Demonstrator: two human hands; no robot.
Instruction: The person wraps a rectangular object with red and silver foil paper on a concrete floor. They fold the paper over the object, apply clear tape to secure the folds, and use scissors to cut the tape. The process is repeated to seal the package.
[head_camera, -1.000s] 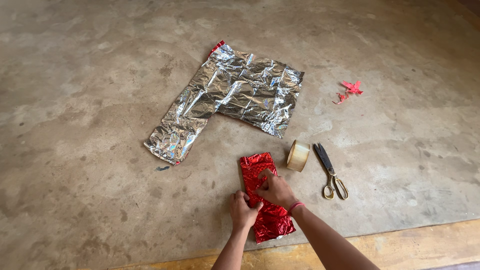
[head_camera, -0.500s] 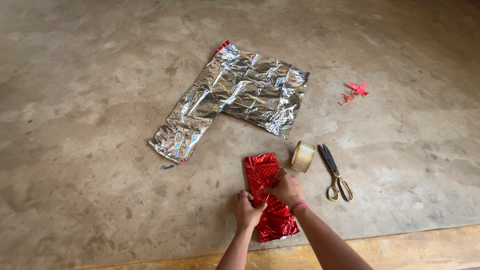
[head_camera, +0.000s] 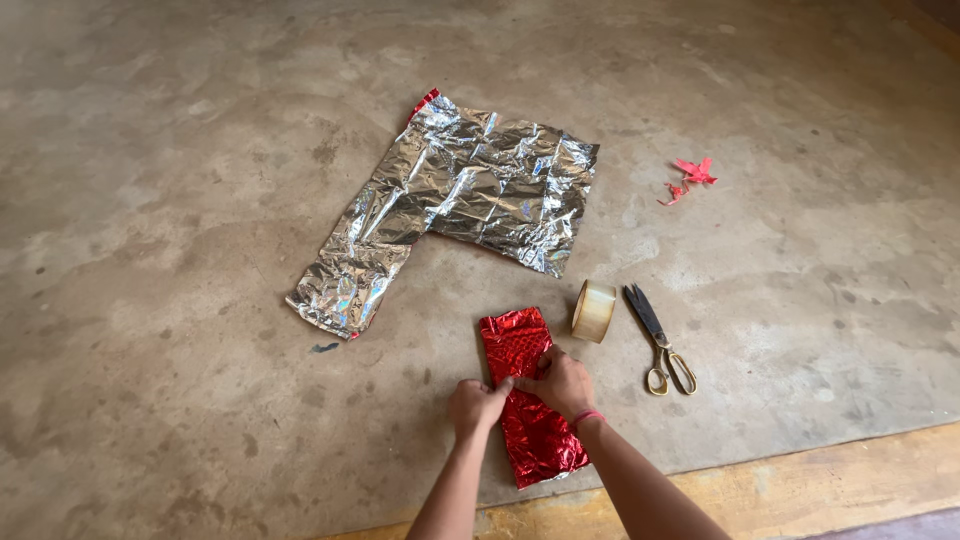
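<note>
Both hands pressed on the red foil-wrapped parcel (head_camera: 527, 395), which lay on the floor (head_camera: 180, 300) near its front edge: the left hand (head_camera: 474, 407) pinched the parcel's left edge, while the right hand (head_camera: 562, 383) lay flat on top. A tape roll (head_camera: 594, 311) and scissors (head_camera: 659, 343) lay just beside it.

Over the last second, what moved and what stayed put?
Right hand slid down the red foil-wrapped package and now presses mid-package. Left hand shifted so its fingertips meet the right hand's at the package's left edge. Nothing picked up or let go. Silver foil sheet, tape roll, scissors, red scraps lie unchanged.
</note>
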